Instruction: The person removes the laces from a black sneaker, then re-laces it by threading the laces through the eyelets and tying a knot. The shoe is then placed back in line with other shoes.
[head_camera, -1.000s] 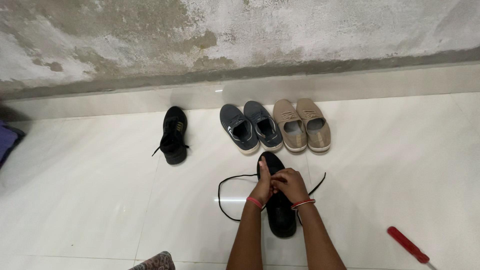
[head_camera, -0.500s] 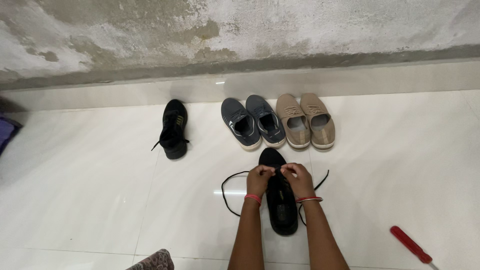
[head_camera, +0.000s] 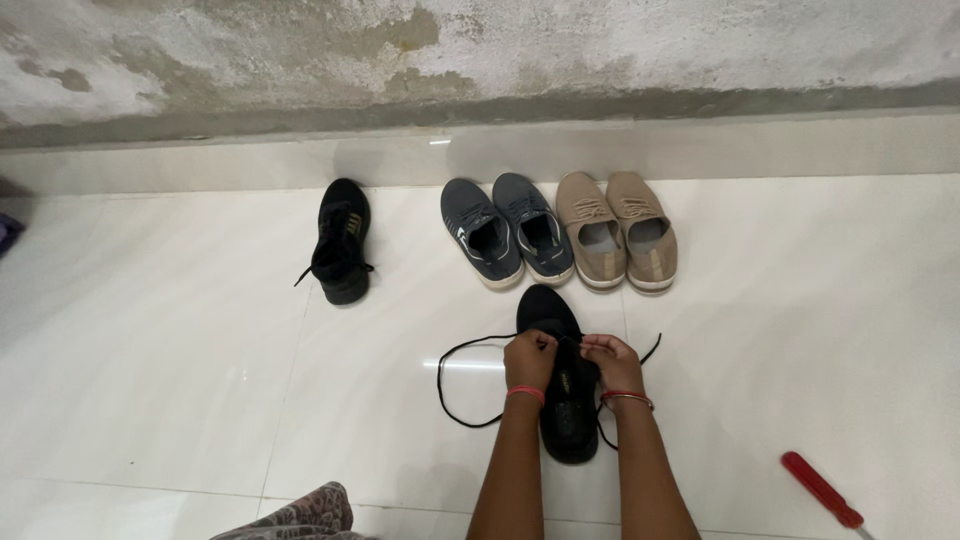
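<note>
A black shoe (head_camera: 560, 420) lies on the white tiled floor in front of me, toe pointing away. My left hand (head_camera: 530, 360) and my right hand (head_camera: 612, 362) sit over its front part, each pinching the black shoelace (head_camera: 450, 385). The lace loops out onto the floor to the left, and a short end shows at the right. Both wrists wear red bangles.
A second black shoe (head_camera: 340, 243) stands alone at the left. A dark blue pair (head_camera: 505, 232) and a beige pair (head_camera: 620, 232) line up near the wall's tiled base. A red-handled tool (head_camera: 818, 488) lies at the lower right. Patterned fabric (head_camera: 300, 517) shows at the bottom.
My hands have parted from a clasp over the shoe and now hold the lace a little apart. The view has tilted, so the shoes sit slightly higher in frame.
</note>
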